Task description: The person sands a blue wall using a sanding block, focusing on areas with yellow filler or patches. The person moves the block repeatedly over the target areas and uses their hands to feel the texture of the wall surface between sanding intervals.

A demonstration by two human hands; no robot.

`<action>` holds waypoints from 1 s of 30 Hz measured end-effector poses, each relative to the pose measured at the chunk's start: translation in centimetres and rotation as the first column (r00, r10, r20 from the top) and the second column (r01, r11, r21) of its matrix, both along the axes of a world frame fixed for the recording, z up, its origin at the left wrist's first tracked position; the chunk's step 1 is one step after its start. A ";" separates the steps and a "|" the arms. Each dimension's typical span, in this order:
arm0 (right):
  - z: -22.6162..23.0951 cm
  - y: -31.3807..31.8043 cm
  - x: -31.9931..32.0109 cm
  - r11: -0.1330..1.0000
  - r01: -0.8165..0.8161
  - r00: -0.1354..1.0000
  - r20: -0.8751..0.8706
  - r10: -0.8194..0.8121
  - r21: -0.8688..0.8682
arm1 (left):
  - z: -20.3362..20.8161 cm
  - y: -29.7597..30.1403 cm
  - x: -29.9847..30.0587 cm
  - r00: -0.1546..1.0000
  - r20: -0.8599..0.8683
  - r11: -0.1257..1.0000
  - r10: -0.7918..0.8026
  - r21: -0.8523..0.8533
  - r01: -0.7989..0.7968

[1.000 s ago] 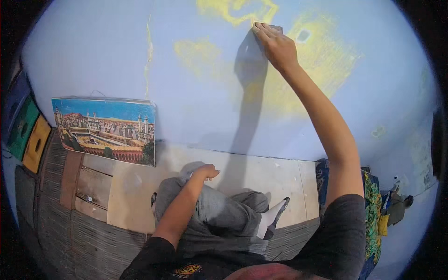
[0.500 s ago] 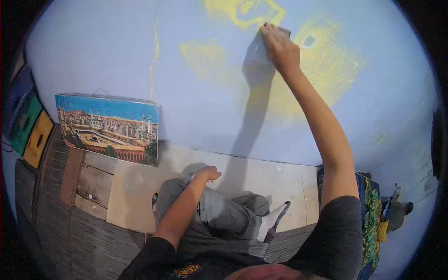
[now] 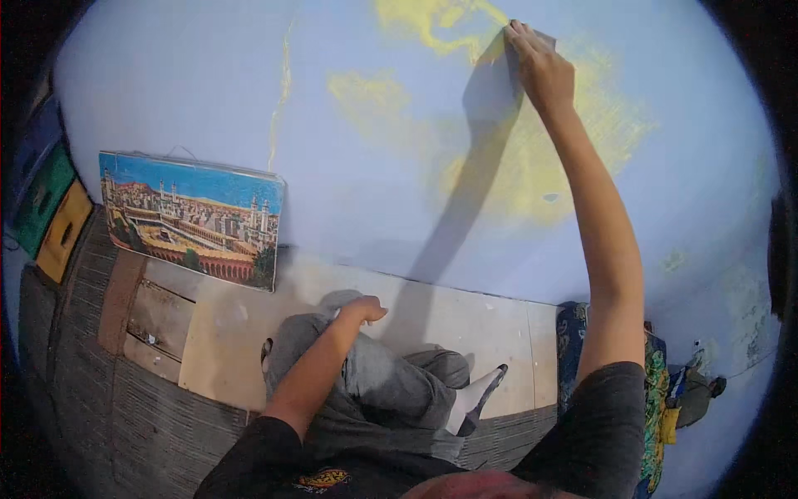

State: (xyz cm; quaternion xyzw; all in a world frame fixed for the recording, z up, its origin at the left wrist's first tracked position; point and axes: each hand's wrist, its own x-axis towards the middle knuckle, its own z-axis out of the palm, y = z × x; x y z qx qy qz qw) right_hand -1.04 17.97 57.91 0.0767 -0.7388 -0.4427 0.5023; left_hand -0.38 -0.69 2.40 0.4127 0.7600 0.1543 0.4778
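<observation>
Hands: two bare ones of one person.
Right hand (image 3: 544,75): lifted toward one o'clock, the arm nearly straight, the grip clamped on one dark, flat, rectangular pad (image 3: 548,39).
Pad: lay against the pale lilac-blue painted wall (image 3: 191,91), among the yellow marks.
Left hand (image 3: 364,311): hung toward seven o'clock, near the middle, over a bent leg in faded grey trousers (image 3: 391,387); its fingers were loosely curled, and whether the grip enclosed anything could not be told.
Yellow marks: three broad rough patches (image 3: 603,125) between eleven and two o'clock, plus one thin vertical streak (image 3: 287,79) at eleven.
Picture: one rectangular panel with a coloured view of minarets and arcades (image 3: 191,220), upright by the wall at nine o'clock.
Foot: one showed at five o'clock, in a white-and-dark sock (image 3: 478,399).
Writing: one yellow emblem (image 3: 324,480) on the black T-shirt (image 3: 249,457), too small to read.
</observation>
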 end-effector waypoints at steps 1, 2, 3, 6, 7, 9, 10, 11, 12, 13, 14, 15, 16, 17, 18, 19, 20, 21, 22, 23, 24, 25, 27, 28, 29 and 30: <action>-1.6 -0.4 -0.5 0.998 0.042 0.999 -0.019 -0.043 -0.042 | -0.2 -0.1 -0.3 1.000 0.004 1.000 0.000 0.010 0.000; -3.2 -0.7 -0.8 0.993 0.083 0.996 -0.036 -0.087 -0.084 | -0.3 -0.2 -0.4 1.000 0.007 1.000 0.000 0.020 0.000; -4.5 -0.6 -0.9 0.995 0.066 0.997 -0.019 -0.068 -0.077 | -0.4 0.0 -0.2 1.000 0.004 1.000 0.000 0.012 0.000; -6.9 -0.5 -0.4 0.996 0.012 0.999 0.046 -0.007 -0.092 | -0.4 -0.1 -0.1 1.000 -0.005 1.000 0.016 -0.011 -0.016; -7.0 -0.6 -0.4 0.996 0.006 0.997 0.081 0.001 -0.085 | -0.4 -0.3 -0.1 1.000 0.001 0.999 0.031 -0.017 -0.030; -6.8 -0.8 0.0 0.998 -0.003 0.988 0.153 0.014 -0.070 | -0.2 -0.7 -0.1 0.998 0.013 0.998 0.055 -0.027 -0.055; -6.5 -0.8 0.4 0.999 -0.015 0.979 0.205 0.023 -0.044 | 0.1 -1.0 -0.5 1.000 -0.013 1.000 -0.008 0.011 0.008; -6.1 -0.8 0.7 0.999 -0.036 0.977 0.212 0.040 -0.021 | 0.3 -1.3 -0.3 1.000 0.004 1.000 0.007 0.001 -0.007; -5.2 -1.2 0.8 0.998 -0.066 0.975 0.212 0.063 0.006 | 0.4 -1.8 -0.4 0.999 0.013 1.000 0.030 -0.006 -0.030; -4.4 -0.2 1.9 0.997 -0.064 0.973 0.223 0.053 0.040 | 2.2 -1.0 0.4 0.999 0.032 1.000 0.021 -0.006 -0.021; -3.4 0.8 3.2 0.998 -0.019 0.982 0.190 0.009 0.054 | 3.8 -0.6 1.8 1.000 0.003 0.999 0.026 0.024 -0.026; -1.8 0.8 2.8 0.991 -0.103 0.987 0.129 0.091 0.087 | 3.6 -0.8 1.3 1.000 -0.003 1.000 0.020 0.018 -0.019; -0.6 0.0 2.0 0.992 -0.106 0.992 0.081 0.100 0.074 | 2.6 -1.1 0.7 1.000 -0.006 1.000 0.018 0.004 -0.018; 0.3 -0.9 1.3 0.992 -0.108 0.994 0.032 0.106 0.059 | 1.6 -1.4 0.0 1.000 -0.007 1.000 0.015 -0.008 -0.015; 0.1 -0.2 0.9 0.997 -0.051 0.999 -0.014 0.051 0.060 | 1.5 -1.2 0.1 1.000 0.007 1.000 0.006 0.003 -0.006; -0.1 0.0 0.1 0.998 0.002 0.998 -0.060 0.002 0.059 | 1.2 -1.1 0.0 1.000 0.004 1.000 0.013 -0.003 -0.013; -0.6 0.2 -0.5 0.997 0.054 0.993 -0.107 -0.048 0.057 | 1.1 -0.9 -0.1 1.000 0.000 1.000 0.019 -0.008 -0.019; -1.9 -0.2 -1.4 1.000 0.014 0.995 -0.094 -0.012 0.017 | 0.8 -1.1 -0.4 0.999 -0.002 0.999 0.034 -0.016 -0.034; -3.4 -0.1 -1.6 1.000 -0.004 0.997 -0.080 0.003 -0.019 | 2.3 -1.0 -0.1 1.000 -0.015 1.000 -0.014 0.002 0.014; -4.6 0.0 -1.4 0.998 -0.022 0.998 -0.067 0.018 -0.054 | 2.3 -0.5 0.3 1.000 -0.009 1.000 -0.018 0.008 0.019; -5.2 -0.5 -1.4 0.996 -0.053 0.998 -0.033 0.050 -0.066 | 2.0 -0.7 0.4 1.000 -0.005 1.000 -0.003 0.011 0.003; -5.2 -0.4 -1.5 0.998 -0.059 0.998 0.012 0.059 0.001 | 1.7 -0.8 0.4 1.000 0.000 1.000 0.012 0.014 -0.012; -5.2 -0.2 -1.5 0.988 -0.075 0.993 0.104 0.061 0.135 | 1.3 -0.9 0.0 0.999 0.028 1.000 0.017 -0.001 -0.017; -5.4 0.1 -1.1 0.991 -0.021 0.987 0.162 -0.001 0.135 | 1.3 -0.9 -0.1 0.999 0.043 1.000 0.016 -0.008 -0.016; -4.8 0.5 -0.7 0.977 -0.014 0.976 0.216 -0.033 0.211 | 1.1 -1.0 0.1 0.999 0.030 1.000 0.026 -0.010 -0.026; -3.4 1.8 0.4 0.956 0.004 0.960 0.268 -0.086 0.294 | 1.9 -0.5 0.9 1.000 0.018 1.000 0.020 -0.004 -0.020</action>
